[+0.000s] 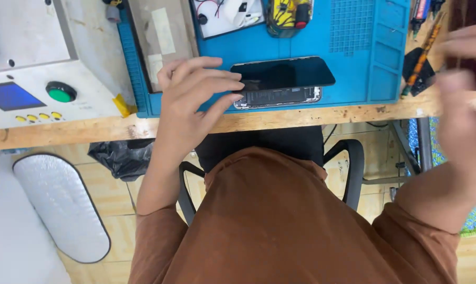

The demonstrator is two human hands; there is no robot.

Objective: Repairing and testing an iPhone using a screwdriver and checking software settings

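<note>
Opened smartphone [280,84] lying flat on the blue mat, long side across, right under the fingertips of the left hand [193,100]. Black glass screen [285,72] lifted and shifted toward the far side, touched at its near-left end by those fingers. Exposed body [280,98] beneath, showing dark innards, just right of the thumb.
</note>
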